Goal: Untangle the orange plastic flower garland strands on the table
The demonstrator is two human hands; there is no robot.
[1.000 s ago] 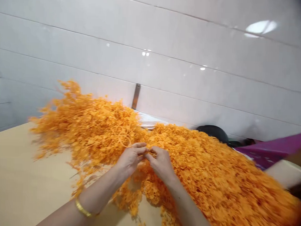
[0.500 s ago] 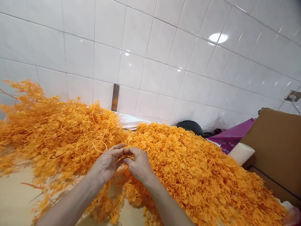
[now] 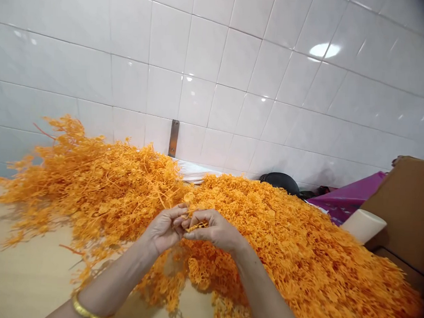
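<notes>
My left hand (image 3: pixel 165 230) and my right hand (image 3: pixel 217 229) meet in front of two orange heaps, fingertips pinched close together. Between them is a small orange plastic flower piece (image 3: pixel 197 226), partly hidden by the fingers. To the left lies a loose heap of long, stemmed orange plastic sprigs (image 3: pixel 110 178). Right of my hands spreads a denser heap of small orange plastic flower pieces (image 3: pixel 292 236). More loose pieces (image 3: pixel 162 282) lie below my wrists on the pale table.
The pale tabletop (image 3: pixel 27 259) shows at the left front. Behind stands a white tiled wall (image 3: pixel 202 52) with a metal bracket (image 3: pixel 173 138). At the right are a cardboard box (image 3: pixel 405 203), a cream roll (image 3: pixel 364 225), purple plastic (image 3: pixel 350 194) and a black round object (image 3: pixel 282 181).
The view has shifted, so the scene sits further right. My right fingers have opened a little around the orange piece, which shows more now. A yellow bangle appears on my left wrist.
</notes>
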